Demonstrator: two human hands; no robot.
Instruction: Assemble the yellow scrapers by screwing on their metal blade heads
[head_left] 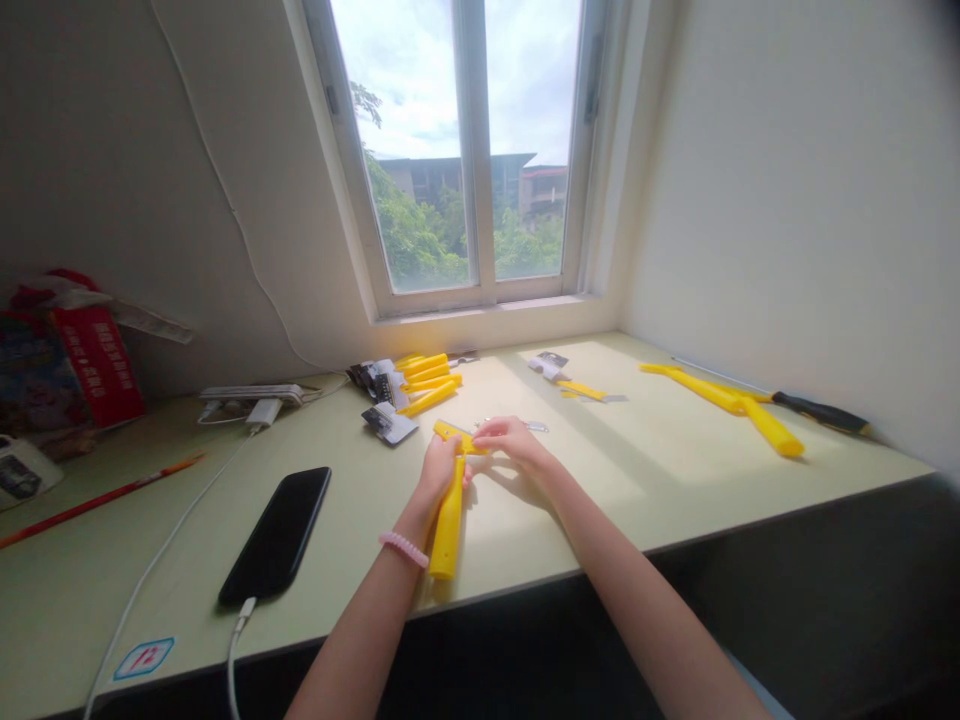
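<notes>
The left hand's fingers point(448, 455) are clenching one yellow plastic handle point(448, 530) above the counter point(660, 440). The right hand's fingers point(491, 431) are curling against its crosspiece point(454, 435), grip unclear. About five yellow bars point(429, 383) are lying beyond them, beside one black phone point(275, 535).

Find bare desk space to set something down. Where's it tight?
Widest bare patch: the desk between the right hand and the yellow tool at far right. Narrower one: between the phone and the left hand on the yellow handle. Crowded: near the window, around the yellow pieces and packets.
</notes>
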